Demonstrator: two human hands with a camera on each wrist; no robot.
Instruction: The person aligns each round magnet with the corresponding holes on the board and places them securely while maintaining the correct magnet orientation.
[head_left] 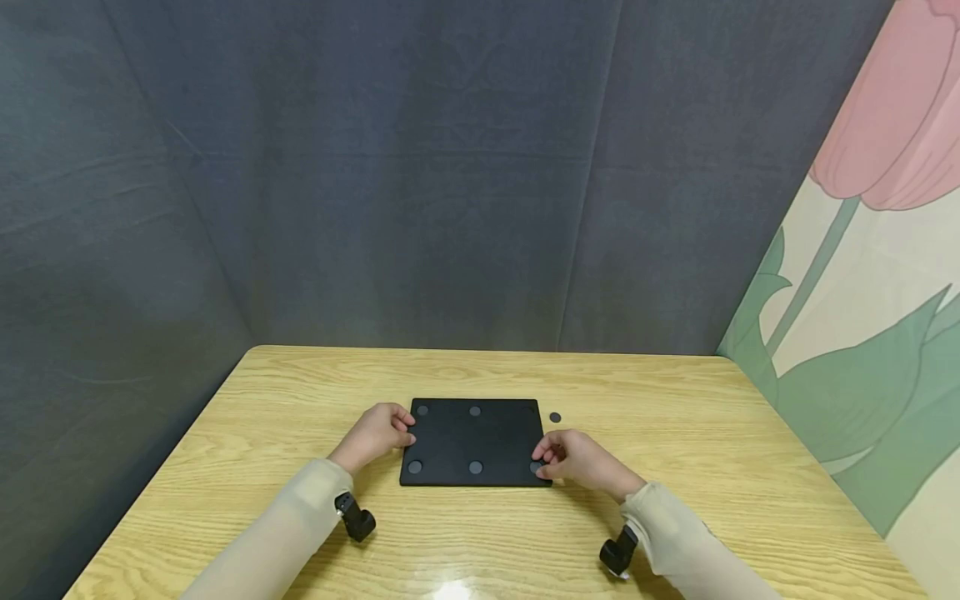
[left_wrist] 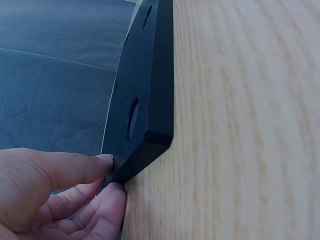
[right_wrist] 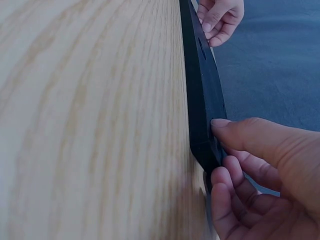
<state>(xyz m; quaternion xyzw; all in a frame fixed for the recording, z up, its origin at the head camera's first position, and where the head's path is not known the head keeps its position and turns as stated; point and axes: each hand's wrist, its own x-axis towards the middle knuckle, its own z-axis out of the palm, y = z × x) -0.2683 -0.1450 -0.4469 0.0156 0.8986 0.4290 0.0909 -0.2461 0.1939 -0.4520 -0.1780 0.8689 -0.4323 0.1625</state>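
Observation:
A flat black rectangular board [head_left: 450,440] lies on the table, with grey round discs set along its near and far sides. My left hand [head_left: 380,435] holds its left edge, thumb on the top face and curled fingers against the side. At the near right corner, my right hand [head_left: 581,460] grips the board, its thumb [right_wrist: 240,131] over a round disc [head_left: 536,468] and its bent fingers along the edge. A loose dark disc [head_left: 555,417] lies on the table just right of the board. The far right spot on the board looks black, without a grey disc.
The light wood table [head_left: 315,383] has rounded far corners. Behind it hangs a dark grey-blue cloth [head_left: 420,183], which continues down the left side. A wall panel with a pink tulip print [head_left: 885,125] stands at the right. Small black cameras [head_left: 357,518] sit on both wrists.

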